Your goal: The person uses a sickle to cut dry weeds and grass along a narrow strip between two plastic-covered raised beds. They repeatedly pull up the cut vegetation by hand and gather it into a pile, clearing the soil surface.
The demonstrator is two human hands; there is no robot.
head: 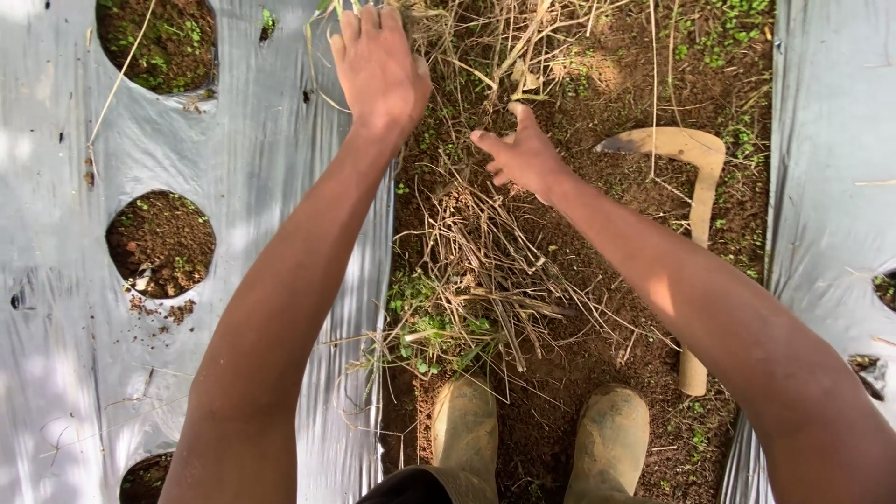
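Below both hands, a heap of dry stalks (485, 271) lies on the soil strip between two plastic sheets (280, 187), its long axis running away from the boots (541, 434). Right hand (525, 157), fingers half curled and holding nothing, hovers just above it; left hand (378, 70), fingers spread and empty, reaches the far end by the sheet's edge

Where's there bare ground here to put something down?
Bare soil lies between the right hand and the curved blade, and just ahead of the right boot. The dry stalks crowd the strip beside the plastic sheet.
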